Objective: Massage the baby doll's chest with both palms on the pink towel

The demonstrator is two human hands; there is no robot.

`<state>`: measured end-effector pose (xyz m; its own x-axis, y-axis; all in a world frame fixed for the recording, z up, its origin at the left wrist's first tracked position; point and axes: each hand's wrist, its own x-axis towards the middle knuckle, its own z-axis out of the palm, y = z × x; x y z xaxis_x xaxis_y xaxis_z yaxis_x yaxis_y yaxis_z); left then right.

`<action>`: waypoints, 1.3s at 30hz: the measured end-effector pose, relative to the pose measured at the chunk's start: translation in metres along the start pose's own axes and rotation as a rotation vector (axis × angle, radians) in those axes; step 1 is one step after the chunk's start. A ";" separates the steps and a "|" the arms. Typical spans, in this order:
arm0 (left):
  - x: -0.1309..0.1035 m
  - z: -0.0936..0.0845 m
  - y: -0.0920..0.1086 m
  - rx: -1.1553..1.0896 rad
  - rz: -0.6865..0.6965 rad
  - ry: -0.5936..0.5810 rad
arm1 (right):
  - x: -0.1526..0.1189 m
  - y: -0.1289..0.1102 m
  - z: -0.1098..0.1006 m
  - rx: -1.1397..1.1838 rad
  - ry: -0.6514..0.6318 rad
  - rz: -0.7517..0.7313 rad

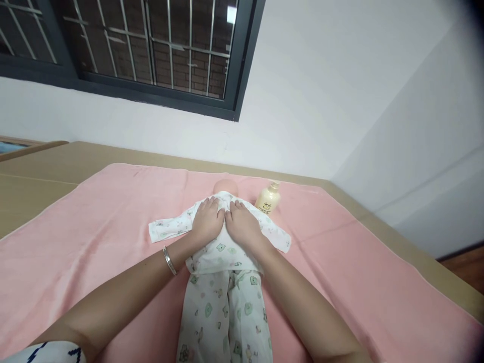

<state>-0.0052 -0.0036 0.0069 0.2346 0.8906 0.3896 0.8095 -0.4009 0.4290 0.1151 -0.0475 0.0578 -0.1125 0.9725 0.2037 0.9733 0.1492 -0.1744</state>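
A baby doll (226,187) lies stretched out on a pink blanket, its bald head at the far end. It wears a white printed top (221,254) with the sleeves spread to both sides, and matching trousers (207,312). My left hand (207,221) rests flat on the left of the doll's upper body, fingers extended. On the right half lies my right hand (242,223), also flat, and the two thumbs almost meet in the middle. A silver bangle (170,260) circles my left wrist. Which way the doll faces, I cannot tell.
A pale yellow pump bottle (268,198) leans or lies beside the doll's right-hand sleeve. The pink blanket (94,242) covers most of a wooden surface (45,166). Behind it stand a white wall (295,101) and a dark-framed barred window (151,45).
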 end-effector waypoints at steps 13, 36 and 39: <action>-0.015 -0.002 0.012 0.006 0.048 0.087 | 0.021 0.028 0.003 0.227 0.020 0.011; 0.005 -0.018 0.004 -0.042 0.042 -0.067 | -0.003 -0.002 -0.014 0.006 -0.061 -0.007; 0.005 -0.016 0.003 -0.002 0.001 -0.045 | -0.003 -0.002 -0.016 0.019 -0.078 -0.009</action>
<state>-0.0100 -0.0040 0.0230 0.2595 0.8991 0.3526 0.8080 -0.4022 0.4306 0.1164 -0.0539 0.0733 -0.1372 0.9821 0.1293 0.9682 0.1605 -0.1917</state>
